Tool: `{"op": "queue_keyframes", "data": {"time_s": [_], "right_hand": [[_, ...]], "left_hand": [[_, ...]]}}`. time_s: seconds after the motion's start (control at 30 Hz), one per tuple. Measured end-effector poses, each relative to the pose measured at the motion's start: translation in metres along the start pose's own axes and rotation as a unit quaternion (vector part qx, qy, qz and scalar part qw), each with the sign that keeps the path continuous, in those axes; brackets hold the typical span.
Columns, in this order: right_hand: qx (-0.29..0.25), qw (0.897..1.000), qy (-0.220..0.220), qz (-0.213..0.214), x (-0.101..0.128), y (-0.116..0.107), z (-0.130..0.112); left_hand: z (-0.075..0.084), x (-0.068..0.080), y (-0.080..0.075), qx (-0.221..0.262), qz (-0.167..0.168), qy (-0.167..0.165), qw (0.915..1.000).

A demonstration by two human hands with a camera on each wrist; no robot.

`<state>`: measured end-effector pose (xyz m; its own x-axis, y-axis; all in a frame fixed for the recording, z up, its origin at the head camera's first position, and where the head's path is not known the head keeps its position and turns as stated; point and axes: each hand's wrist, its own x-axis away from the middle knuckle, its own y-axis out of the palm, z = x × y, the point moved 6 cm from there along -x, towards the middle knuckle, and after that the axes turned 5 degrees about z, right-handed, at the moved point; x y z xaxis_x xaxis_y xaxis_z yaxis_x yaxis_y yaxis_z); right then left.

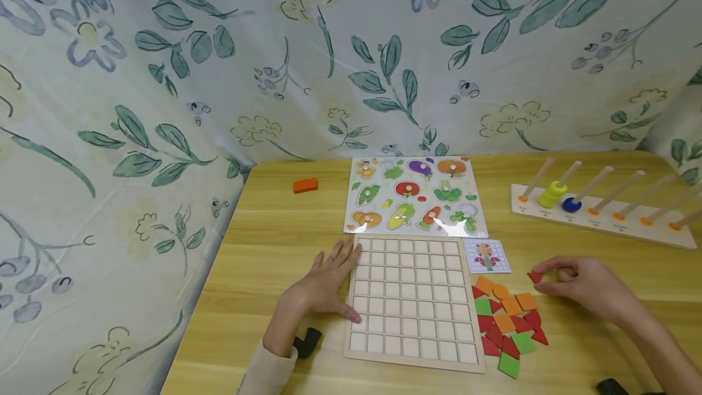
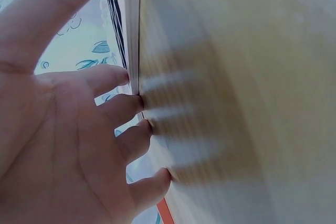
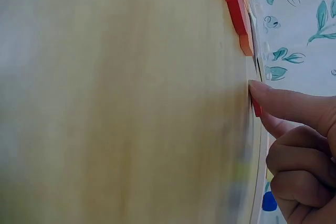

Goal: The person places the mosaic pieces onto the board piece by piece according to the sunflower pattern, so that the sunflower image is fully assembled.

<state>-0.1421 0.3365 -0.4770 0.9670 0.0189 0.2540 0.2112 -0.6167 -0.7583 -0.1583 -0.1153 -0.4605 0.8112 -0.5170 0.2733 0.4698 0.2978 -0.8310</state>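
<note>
A wooden grid board (image 1: 414, 363) lies flat on the table with its squares bare. My left hand (image 1: 322, 290) spreads its fingers along the board's left side, the thumb resting on the lower left edge. In the left wrist view, the fingertips of that hand (image 2: 73, 140) touch down with nothing held. Right of the board, my right hand (image 1: 595, 288) pinches a red triangle tile (image 1: 535, 277) between thumb and index finger. The right wrist view shows the tile (image 3: 255, 106) edge-on, near the tabletop. Beside it lie loose tiles, including an orange square (image 1: 512, 306) and a green square (image 1: 509, 365).
A small card (image 1: 487, 256) with a flower pattern touches the board's upper right. Behind are a vegetable puzzle (image 1: 384, 200) and an orange block (image 1: 305, 185). A pegged rack (image 1: 631, 227) with yellow and blue rings stands at the right. Patterned cloth (image 1: 307, 78) hangs behind the table.
</note>
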Motion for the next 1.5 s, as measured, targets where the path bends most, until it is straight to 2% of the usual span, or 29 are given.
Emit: {"op": "queue_keyframes", "data": {"time_s": [0.27, 0.4, 0.63, 0.77, 0.87, 1.1, 1.5], "right_hand": [[0.017, 0.999, -0.039, 0.018, 0.003, 0.002, -0.023], [-0.015, 0.999, -0.051, 0.009, 0.003, 0.010, -0.047], [-0.112, 0.991, -0.066, -0.037, -0.012, 0.038, -0.106], [-0.135, 0.987, -0.075, -0.053, -0.024, 0.059, -0.133], [-0.128, 0.988, -0.077, -0.047, -0.032, 0.073, -0.146], [-0.112, 0.991, -0.064, -0.026, -0.042, 0.090, -0.154], [-0.113, 0.990, -0.071, -0.038, -0.049, 0.089, -0.152]], "left_hand": [[0.000, -0.002, 0.001, -0.002, -0.002, 0.003, 1.0000], [0.000, -0.002, 0.002, -0.005, -0.003, 0.006, 1.0000], [0.002, -0.002, 0.001, -0.001, -0.003, 0.005, 1.0000], [0.002, -0.001, 0.001, -0.002, -0.002, 0.004, 1.0000], [0.002, -0.001, 0.000, -0.005, 0.000, 0.004, 1.0000], [0.002, 0.000, 0.001, -0.003, 0.000, 0.003, 1.0000], [0.000, -0.001, 0.000, -0.003, 0.000, 0.001, 1.0000]]}}
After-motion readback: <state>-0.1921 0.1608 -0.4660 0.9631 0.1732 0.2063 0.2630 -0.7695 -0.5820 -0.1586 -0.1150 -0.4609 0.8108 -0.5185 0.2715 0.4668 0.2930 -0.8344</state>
